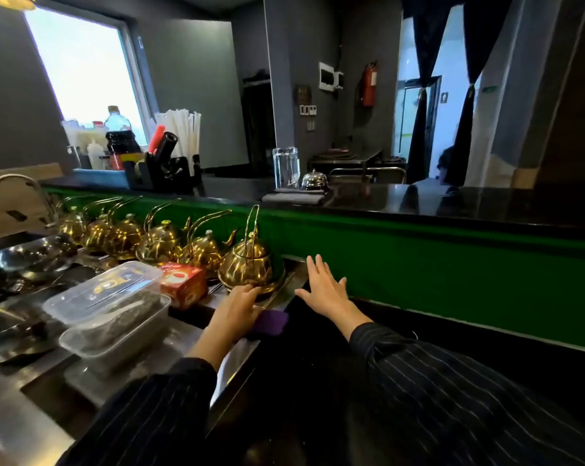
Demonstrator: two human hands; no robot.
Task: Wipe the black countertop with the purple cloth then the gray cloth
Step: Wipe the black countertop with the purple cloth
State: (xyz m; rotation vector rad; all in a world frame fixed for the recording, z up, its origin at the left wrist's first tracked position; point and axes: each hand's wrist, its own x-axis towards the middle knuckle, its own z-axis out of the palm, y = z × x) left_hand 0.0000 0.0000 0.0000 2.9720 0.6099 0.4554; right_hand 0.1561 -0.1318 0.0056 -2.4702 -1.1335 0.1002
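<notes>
Fingers of my left hand were curled down onto the purple cloth, pressing it against the left end of the black desk; the cloth showed only as a small folded patch past my knuckles. I could not tell whether the fingers pinched the cloth or merely lay flat on top of it. My right hand hovered or rested just beside it with fingers spread apart, palm down, holding nothing.

Position noted: the cloth sat at the seam where the black desk met the steel worktop, just in front of the nearest gold teapot and near the red tea box. Two stacked clear containers stood further left, well clear of the wiping area.

Progress, as a judgement: purple-cloth pass was at or near its start, or at one end of a stroke. The long dark run of desk extending to my right showed no visible streak or moisture line, so I could not confirm any part as wiped. A folded gray cloth lay on the upper counter beside a service bell, untouched. Remaining: the purple pass along the desk, then the whole gray-cloth pass.
</notes>
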